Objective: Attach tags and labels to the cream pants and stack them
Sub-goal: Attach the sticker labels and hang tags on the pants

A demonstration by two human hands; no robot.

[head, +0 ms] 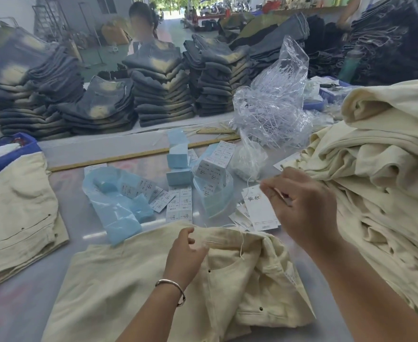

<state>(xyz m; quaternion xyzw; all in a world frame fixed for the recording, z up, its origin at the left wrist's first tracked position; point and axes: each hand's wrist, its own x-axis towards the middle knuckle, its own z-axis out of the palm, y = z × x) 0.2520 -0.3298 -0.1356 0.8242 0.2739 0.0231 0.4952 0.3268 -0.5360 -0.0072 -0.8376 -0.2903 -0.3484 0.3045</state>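
My left hand (187, 253) pinches the soft cream pants (153, 280) waistband (limp, light cloth); my right hand (302, 206), above them, pinches the thin tag string (241, 245).

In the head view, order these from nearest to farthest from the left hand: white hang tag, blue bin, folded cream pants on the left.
From the left hand:
1. White hang tag, just right, beside the right hand.
2. Folded cream pants, far left.
3. Blue bin, far left, behind those pants.

Cream pants (153, 280) lie flat, waistband rumpled, white tag (262, 211) just beyond.
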